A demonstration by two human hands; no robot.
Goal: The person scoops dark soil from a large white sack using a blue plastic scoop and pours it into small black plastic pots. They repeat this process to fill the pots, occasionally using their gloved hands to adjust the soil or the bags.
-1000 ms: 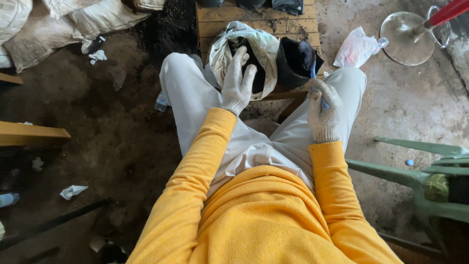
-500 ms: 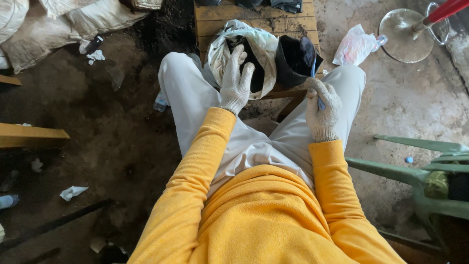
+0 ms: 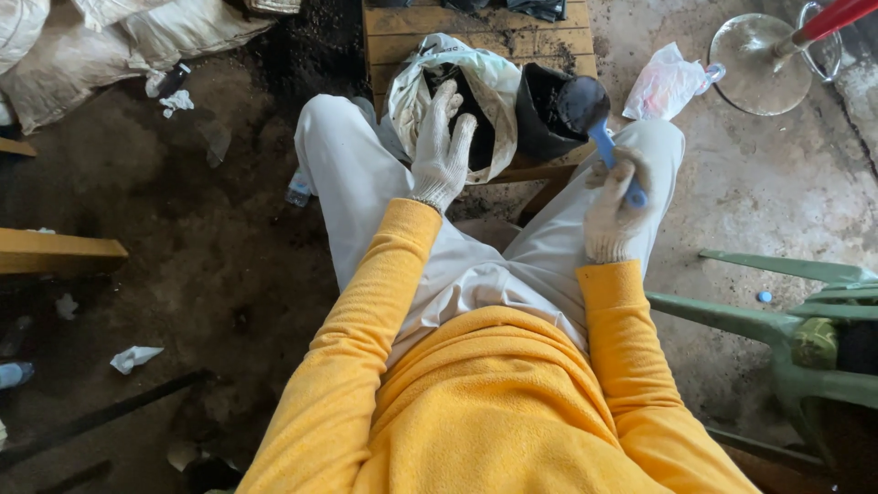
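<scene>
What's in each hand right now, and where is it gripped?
Right hand holds a blue scoop by the lower end of its handle. Left hand holds nothing; it rests on the open white bag.

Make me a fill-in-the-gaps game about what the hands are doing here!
1. The right hand holds a scoop whose handle is ___ in colour.
2. The left hand rests on the open ___ sack.
3. Both hands wear white ___.
4. The sack stands on a ___ pallet.

Missing words: blue; white; gloves; wooden
</scene>
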